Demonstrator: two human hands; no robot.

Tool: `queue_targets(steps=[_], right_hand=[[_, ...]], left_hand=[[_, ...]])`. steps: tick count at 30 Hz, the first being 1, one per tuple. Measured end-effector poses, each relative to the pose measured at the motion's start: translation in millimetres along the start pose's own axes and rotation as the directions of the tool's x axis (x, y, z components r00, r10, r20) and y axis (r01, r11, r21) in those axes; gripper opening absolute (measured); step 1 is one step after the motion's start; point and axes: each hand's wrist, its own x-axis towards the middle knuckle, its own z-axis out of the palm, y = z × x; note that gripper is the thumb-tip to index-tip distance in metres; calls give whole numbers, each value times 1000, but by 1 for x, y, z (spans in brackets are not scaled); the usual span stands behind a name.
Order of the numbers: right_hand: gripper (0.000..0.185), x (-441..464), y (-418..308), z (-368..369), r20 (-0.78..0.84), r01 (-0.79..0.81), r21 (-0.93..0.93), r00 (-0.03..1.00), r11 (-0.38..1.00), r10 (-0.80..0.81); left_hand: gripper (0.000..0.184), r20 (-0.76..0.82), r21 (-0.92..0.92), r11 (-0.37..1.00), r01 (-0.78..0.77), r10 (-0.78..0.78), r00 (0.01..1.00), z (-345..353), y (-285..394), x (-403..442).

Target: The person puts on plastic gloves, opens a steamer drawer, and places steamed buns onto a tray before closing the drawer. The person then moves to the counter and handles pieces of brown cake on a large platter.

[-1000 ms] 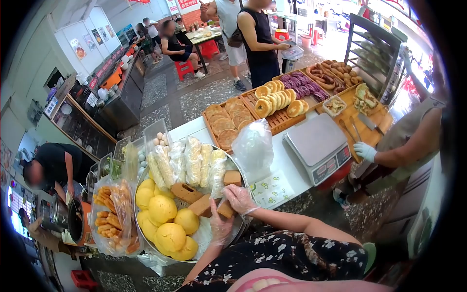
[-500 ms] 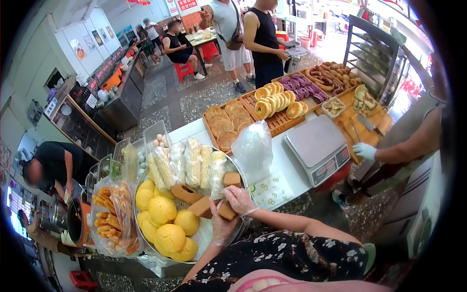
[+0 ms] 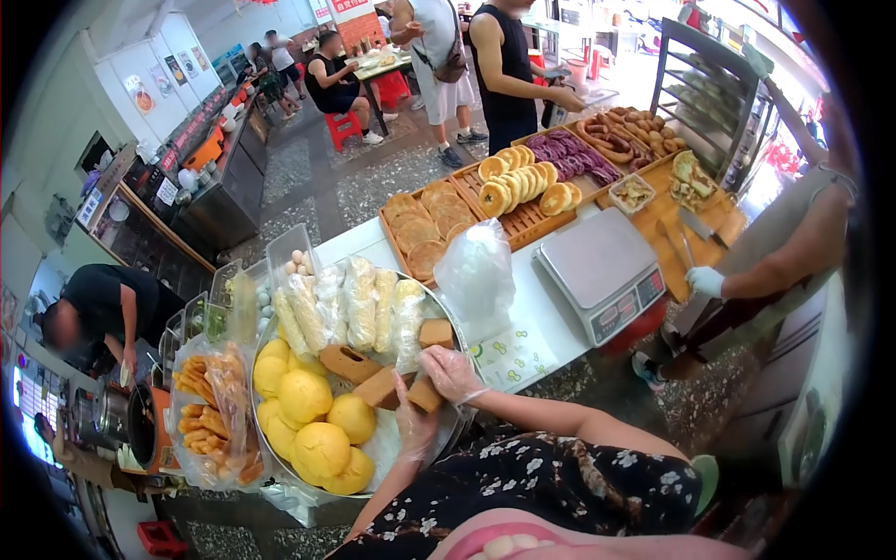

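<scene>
Both my hands wear clear plastic gloves above a round metal tray. My left hand has a finger stretched out between two brown cake blocks, and its palm is below the smaller brown cake block. My right hand curls its fingers against the upper side of that block; its fingertips are partly hidden. Another brown cake block lies left of my finger, with a dark-topped one behind it and one more above my right hand. Yellow round buns fill the tray's left side.
Plastic-wrapped corn cobs line the tray's back. Bagged fried dough sticks stand left. Plastic bags, a scale and trays of flatbreads are to the right. A co-worker's gloved hand is near a cutting board.
My left hand has shifted slightly down, with its finger straighter. My right hand has drawn back a little from over the small cake block, leaving more of it visible. The view has shifted slightly.
</scene>
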Motion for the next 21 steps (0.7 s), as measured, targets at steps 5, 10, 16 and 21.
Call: queue_targets(steps=[5, 10, 16, 21], right_hand=[[20, 1, 2, 4, 7, 3, -15, 1000, 1000, -3], [21, 2, -3, 1, 0, -17, 21, 1000, 1000, 17], [24, 3, 9, 1, -2, 5, -25, 1000, 1000, -6], [22, 3, 2, 1, -13, 17, 28, 1000, 999, -17]], left_hand=[[111, -20, -64, 996, -66, 65, 998, -3, 7, 2], [116, 38, -159, 987, 31, -25, 999, -5, 16, 0], [112, 36, -115, 992, 51, -47, 998, 4, -8, 2], [106, 22, -71, 996, 58, -56, 998, -1, -3, 3]])
